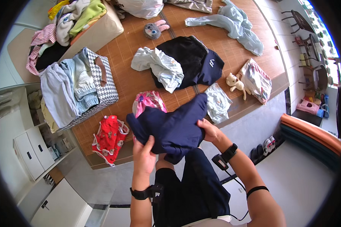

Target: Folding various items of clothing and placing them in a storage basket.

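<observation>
Between my hands hangs a navy blue garment (pixel 176 127), partly bunched, above the near edge of the wooden table. My left hand (pixel 143 154) grips its lower left side, thumb on top. At its right side, my right hand (pixel 210 130) pinches the cloth. Behind the garment lies a pink patterned garment (pixel 150 100), partly hidden by it. A red patterned piece of clothing with white trim (pixel 109 139) rests on the table to the left. Just right of the navy cloth is a crumpled white garment (pixel 218 102).
Farther back lie black clothing (pixel 184 56), a white printed garment (pixel 162 66) and light blue clothing (pixel 236 25). A houndstooth basket (pixel 106 76) of folded clothes stands left, near a full beige bin (pixel 102 31). Plush toys (pixel 153 30) and a small bear (pixel 235 82) lie on the table (pixel 122 56).
</observation>
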`<state>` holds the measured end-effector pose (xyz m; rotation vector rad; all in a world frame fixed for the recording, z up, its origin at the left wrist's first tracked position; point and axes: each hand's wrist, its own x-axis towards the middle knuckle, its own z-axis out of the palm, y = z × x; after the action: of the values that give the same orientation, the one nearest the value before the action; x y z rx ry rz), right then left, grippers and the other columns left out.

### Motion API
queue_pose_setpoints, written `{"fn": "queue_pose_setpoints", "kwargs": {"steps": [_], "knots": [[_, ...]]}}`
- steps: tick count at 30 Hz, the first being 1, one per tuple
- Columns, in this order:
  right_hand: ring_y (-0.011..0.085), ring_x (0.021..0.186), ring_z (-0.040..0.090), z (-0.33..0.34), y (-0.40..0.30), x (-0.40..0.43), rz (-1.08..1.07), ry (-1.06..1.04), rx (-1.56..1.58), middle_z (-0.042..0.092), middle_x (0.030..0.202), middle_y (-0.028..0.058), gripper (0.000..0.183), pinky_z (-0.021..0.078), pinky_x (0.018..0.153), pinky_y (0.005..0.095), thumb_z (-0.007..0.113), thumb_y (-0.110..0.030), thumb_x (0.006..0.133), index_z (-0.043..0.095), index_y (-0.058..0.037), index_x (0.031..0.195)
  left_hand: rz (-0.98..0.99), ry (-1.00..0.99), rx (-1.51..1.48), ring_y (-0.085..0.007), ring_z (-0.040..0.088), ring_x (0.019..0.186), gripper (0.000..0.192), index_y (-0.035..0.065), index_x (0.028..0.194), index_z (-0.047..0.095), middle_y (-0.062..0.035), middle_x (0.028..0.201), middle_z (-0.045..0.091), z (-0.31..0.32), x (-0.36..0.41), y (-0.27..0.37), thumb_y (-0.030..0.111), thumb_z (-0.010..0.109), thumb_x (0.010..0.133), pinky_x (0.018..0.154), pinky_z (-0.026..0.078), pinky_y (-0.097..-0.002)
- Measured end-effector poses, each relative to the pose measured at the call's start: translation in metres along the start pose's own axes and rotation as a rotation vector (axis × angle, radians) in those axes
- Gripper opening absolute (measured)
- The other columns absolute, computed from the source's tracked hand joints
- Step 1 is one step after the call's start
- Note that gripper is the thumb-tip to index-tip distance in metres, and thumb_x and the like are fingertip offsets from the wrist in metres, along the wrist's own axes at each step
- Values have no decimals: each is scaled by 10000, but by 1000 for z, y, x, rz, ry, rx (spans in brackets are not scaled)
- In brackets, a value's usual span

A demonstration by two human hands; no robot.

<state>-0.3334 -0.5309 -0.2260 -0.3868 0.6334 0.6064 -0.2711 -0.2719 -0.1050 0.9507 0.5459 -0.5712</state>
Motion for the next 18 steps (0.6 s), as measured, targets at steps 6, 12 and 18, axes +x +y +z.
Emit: {"fn": "queue_pose_setpoints", "kwargs": {"steps": [6, 12, 18], "knots": [[188, 1094, 592, 44, -7, -52, -322, 536, -630, 579, 1257, 130, 620, 487, 928, 313, 749, -63, 823, 462, 14, 1367, 347, 238, 1015, -141, 573, 1040, 426, -59, 1298, 405, -166, 1162, 610, -35, -9, -6, 142, 592, 972, 907, 433, -255], [214, 1118, 591, 111, -16, -107, -480, 334, -1301, 621, 1233, 97, 665, 440, 995, 324, 746, 22, 755, 507, -85, 1367, 100, 129, 540, -148, 589, 1044, 799, -26, 1480, 157, -195, 1222, 583, -37, -28, -18, 113, 691, 902, 898, 461, -279], [336, 1062, 529, 145, -8, -131, -564, 524, -1957, 554, 948, 110, 516, 331, 1072, 566, 738, 29, 582, 657, -107, 1073, 282, -45, 1086, -358, 572, 1095, 425, 52, 1112, 636, -171, 1122, 597, -24, -55, -4, -35, 738, 709, 943, 451, -374]]}}
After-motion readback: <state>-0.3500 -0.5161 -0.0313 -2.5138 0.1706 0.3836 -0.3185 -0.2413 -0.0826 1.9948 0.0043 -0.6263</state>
